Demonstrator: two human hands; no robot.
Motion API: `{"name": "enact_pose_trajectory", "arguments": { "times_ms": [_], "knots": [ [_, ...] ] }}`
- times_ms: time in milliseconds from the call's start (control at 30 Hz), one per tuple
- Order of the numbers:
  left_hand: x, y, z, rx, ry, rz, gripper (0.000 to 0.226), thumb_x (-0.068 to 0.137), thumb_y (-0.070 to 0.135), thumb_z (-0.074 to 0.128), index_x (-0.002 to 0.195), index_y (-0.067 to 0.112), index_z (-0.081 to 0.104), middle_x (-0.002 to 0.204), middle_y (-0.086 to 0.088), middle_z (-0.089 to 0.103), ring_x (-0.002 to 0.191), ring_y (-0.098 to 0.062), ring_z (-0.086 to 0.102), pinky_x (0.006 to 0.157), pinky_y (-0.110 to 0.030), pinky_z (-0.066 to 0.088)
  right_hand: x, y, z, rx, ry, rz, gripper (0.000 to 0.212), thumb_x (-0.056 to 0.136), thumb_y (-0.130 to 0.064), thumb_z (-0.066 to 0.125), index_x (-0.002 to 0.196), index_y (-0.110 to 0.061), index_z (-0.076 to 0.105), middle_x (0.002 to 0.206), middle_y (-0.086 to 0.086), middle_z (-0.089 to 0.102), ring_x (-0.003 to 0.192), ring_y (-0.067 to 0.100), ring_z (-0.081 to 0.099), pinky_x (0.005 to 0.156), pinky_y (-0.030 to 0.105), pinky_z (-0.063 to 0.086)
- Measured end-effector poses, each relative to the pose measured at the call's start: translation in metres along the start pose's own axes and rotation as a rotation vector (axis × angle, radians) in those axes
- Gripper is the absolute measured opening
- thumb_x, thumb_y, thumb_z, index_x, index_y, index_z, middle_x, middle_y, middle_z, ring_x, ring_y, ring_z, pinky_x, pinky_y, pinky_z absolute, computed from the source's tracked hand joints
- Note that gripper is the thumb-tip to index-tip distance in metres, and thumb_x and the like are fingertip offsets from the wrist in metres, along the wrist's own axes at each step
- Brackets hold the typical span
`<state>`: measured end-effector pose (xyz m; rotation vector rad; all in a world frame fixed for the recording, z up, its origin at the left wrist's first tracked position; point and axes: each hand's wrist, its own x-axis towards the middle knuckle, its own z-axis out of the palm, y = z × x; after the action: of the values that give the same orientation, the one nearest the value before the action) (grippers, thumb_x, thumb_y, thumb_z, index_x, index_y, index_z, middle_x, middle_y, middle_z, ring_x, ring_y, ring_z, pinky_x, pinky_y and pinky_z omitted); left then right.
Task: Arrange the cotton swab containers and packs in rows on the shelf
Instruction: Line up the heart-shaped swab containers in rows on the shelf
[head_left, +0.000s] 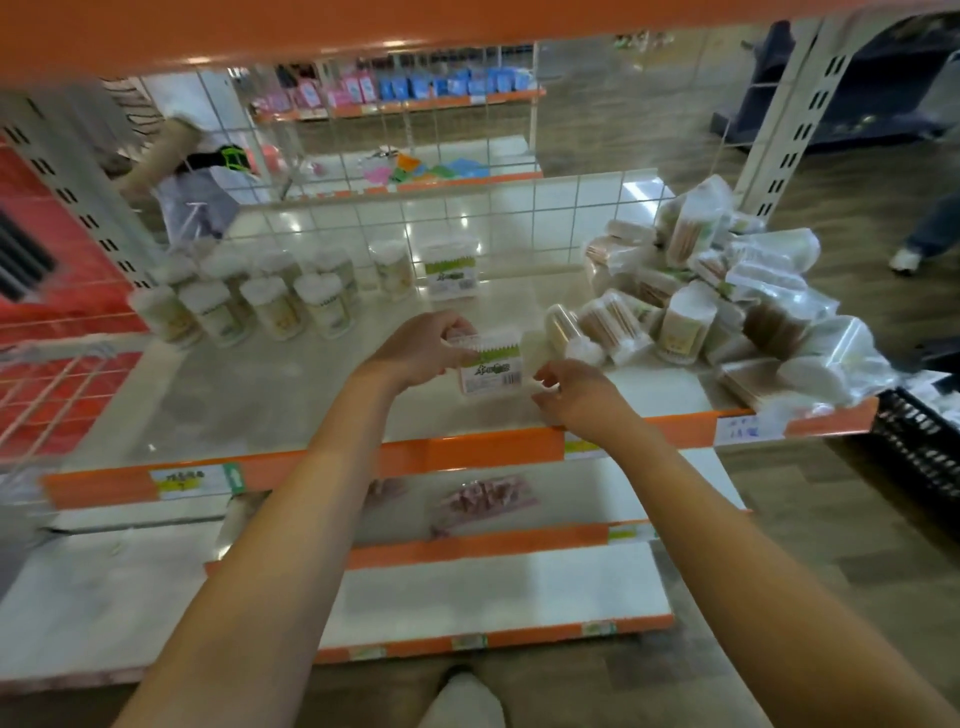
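Observation:
My left hand (423, 349) grips a rectangular clear box of cotton swabs (491, 366) with a green label, held just above the middle of the shelf (249, 395). My right hand (576, 389) hovers at the box's right side with fingers loosely curled; contact is unclear. A matching rectangular box (451, 271) stands at the back by the wire grid. Several round swab tubs (270, 304) stand in two rows at the back left. A jumbled heap of swab tubs and plastic packs (727, 306) fills the shelf's right end.
A wire grid panel (467, 218) closes the shelf's back. An orange shelf (363, 26) hangs overhead. Lower shelves (493, 582) sit below, one with a pink pack (483, 499). A black crate (919, 441) stands at right. Another person's foot (906, 260) is far right.

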<state>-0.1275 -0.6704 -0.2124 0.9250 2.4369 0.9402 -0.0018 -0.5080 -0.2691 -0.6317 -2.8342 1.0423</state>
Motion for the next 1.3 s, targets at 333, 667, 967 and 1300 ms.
{"name": "enact_pose_trajectory", "arguments": {
  "times_ms": [333,667,967,1300],
  "knots": [
    [0.027,-0.031,-0.024,0.126,0.053,0.052,0.032,0.084,0.019,0.069,0.115,0.013,0.06,0.11,-0.002,0.06,0.092,-0.018,0.057,0.081,-0.031,0.046,0.04,-0.032,0.011,-0.156,0.017,-0.07,0.033,0.093,-0.023,0.055,0.125,-0.013,0.052,0.126,0.005,0.054,0.115,0.02,0.052,0.094,0.03,0.041],
    [0.063,-0.045,-0.037,0.165,0.051,0.104,0.036,0.084,0.019,0.069,0.117,0.01,0.059,0.121,-0.006,0.062,0.094,-0.015,0.056,0.081,-0.027,0.042,0.079,-0.043,0.021,-0.202,0.083,-0.103,0.036,0.091,-0.02,0.058,0.124,-0.007,0.054,0.122,0.009,0.058,0.111,0.023,0.054,0.091,0.028,0.041],
    [0.094,-0.05,-0.045,0.209,0.101,0.126,0.038,0.086,0.016,0.067,0.121,0.009,0.058,0.121,-0.008,0.061,0.102,-0.021,0.057,0.078,-0.023,0.036,0.119,-0.043,0.03,-0.236,0.07,-0.009,0.036,0.089,-0.02,0.056,0.124,-0.011,0.055,0.123,0.008,0.058,0.112,0.023,0.053,0.093,0.033,0.043],
    [0.12,-0.052,-0.04,0.307,0.227,0.167,0.033,0.084,0.012,0.064,0.117,0.01,0.063,0.114,-0.014,0.056,0.105,-0.027,0.053,0.086,-0.028,0.039,0.151,-0.049,0.035,-0.252,0.128,0.012,0.028,0.09,-0.02,0.053,0.115,-0.01,0.062,0.115,0.012,0.06,0.108,0.028,0.054,0.088,0.034,0.043]
  ]
}}
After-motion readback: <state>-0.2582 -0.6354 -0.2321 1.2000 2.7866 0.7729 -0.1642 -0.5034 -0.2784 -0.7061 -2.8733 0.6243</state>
